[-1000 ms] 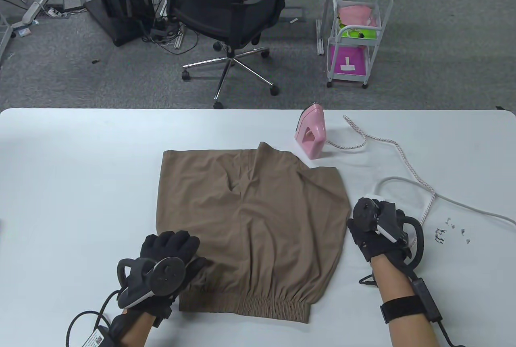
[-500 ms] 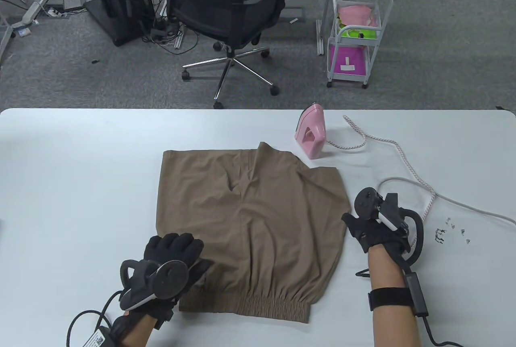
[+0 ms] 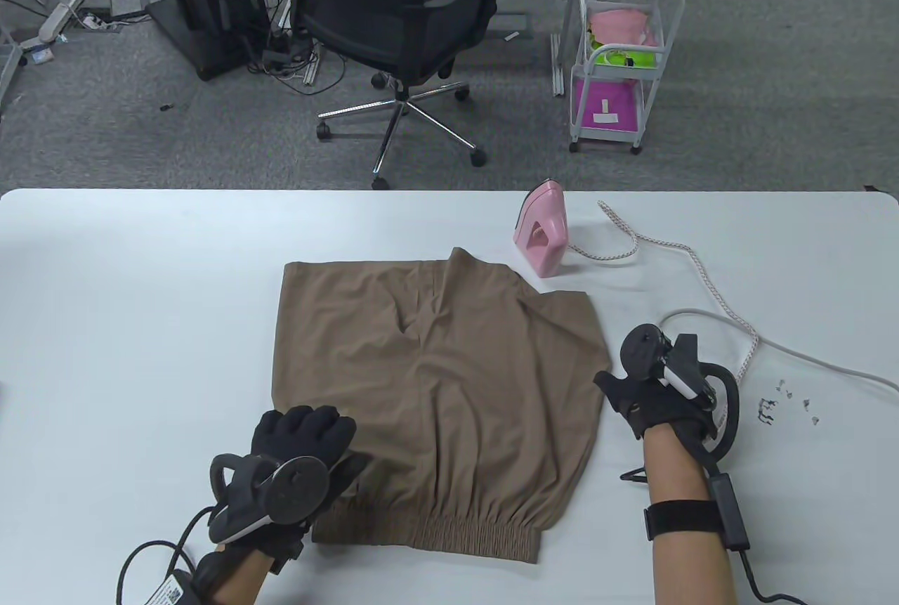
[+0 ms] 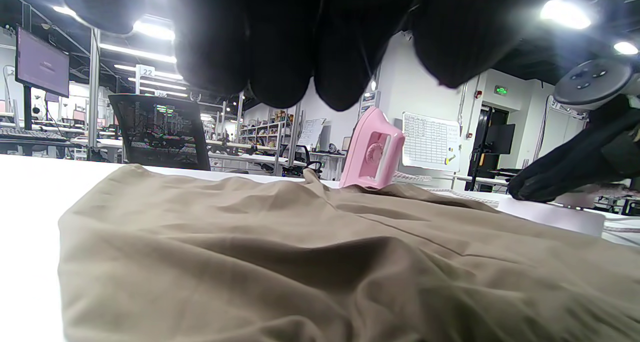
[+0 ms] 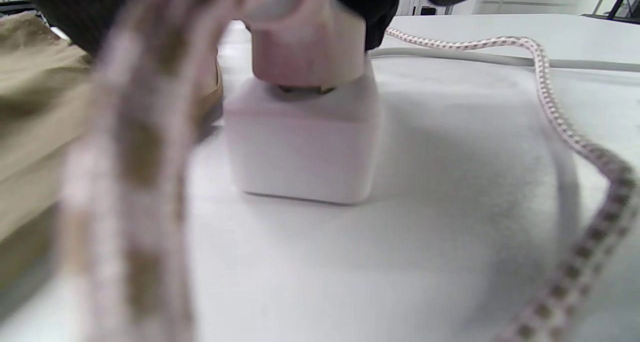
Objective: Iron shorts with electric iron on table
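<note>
Brown shorts lie flat on the white table, waistband toward me; they also fill the left wrist view. A pink iron stands upright past the shorts' far right corner, also in the left wrist view. My left hand rests on the shorts' near left corner, fingers curved and holding nothing. My right hand is just right of the shorts. In the right wrist view it grips the iron's pink plug, which sits on a white socket block.
The iron's braided cord loops across the right of the table, and a white cable runs off to the right edge. Small dark bits lie right of my right hand. An office chair and a white cart stand beyond the table.
My right hand has shifted slightly away from me over the socket. My left hand has slid a little to the right on the shorts' corner. The iron and shorts have not moved.
</note>
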